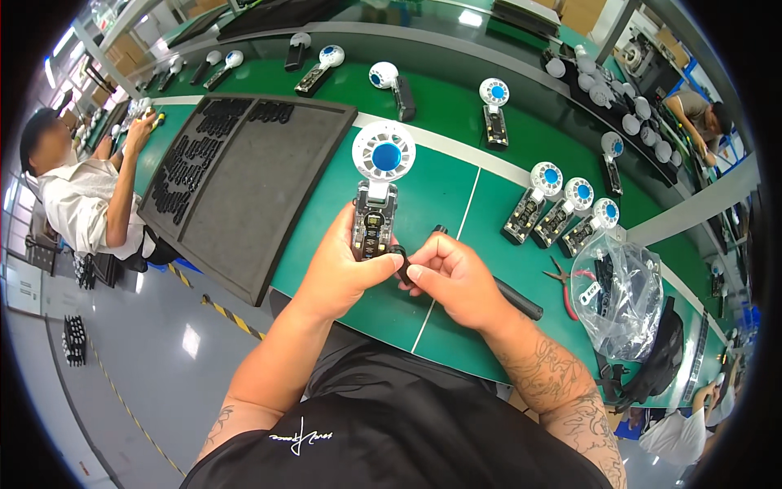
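Note:
My left hand (336, 267) is closed around the lower body of a handheld fan (376, 213), held upright above the green bench. Its round white slotted head has a blue centre, and a circuit board shows in its clear and black handle. Beside the handle's lower end, my right hand (458, 281) pinches a small curved black piece (403, 261), which my left thumb also touches. Whether the piece is attached to the fan is hidden by my fingers. Beneath my right hand lies a black cylindrical tool (518, 298), partly covered.
A dark tray (244, 191) with rows of small black parts lies left. Three similar fans (555, 216) stand right, near red-handled pliers (564, 285) and a clear plastic bag (623, 297) of black parts. More fans (494, 114) line the green belt. A co-worker (90, 187) sits left.

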Demonstrator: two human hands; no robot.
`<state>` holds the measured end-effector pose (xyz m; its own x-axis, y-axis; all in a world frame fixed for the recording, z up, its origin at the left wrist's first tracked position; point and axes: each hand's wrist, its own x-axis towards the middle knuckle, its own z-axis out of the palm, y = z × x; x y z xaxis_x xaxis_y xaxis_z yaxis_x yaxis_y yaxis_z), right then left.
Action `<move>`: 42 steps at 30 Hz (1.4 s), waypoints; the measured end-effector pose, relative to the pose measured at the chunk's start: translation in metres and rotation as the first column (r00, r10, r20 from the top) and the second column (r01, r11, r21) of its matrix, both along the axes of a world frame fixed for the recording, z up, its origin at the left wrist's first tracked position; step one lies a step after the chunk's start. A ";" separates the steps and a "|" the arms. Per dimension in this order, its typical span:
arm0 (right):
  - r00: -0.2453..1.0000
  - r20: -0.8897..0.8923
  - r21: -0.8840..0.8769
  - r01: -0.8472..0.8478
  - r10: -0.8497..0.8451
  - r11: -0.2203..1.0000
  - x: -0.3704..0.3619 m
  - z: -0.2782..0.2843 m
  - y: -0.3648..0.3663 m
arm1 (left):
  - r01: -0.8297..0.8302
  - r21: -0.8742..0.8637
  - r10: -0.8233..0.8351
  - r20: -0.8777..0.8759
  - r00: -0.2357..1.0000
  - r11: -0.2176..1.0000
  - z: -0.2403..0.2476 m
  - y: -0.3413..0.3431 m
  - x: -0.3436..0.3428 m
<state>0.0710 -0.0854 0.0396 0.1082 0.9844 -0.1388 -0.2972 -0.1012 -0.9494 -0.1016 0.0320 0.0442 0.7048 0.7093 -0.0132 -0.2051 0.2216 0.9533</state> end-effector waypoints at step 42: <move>0.150 0.980 -0.137 0.056 0.127 0.989 0.039 0.042 -0.007 | 0.167 -0.430 -0.060 0.252 0.966 0.887 -0.010 0.010 -0.025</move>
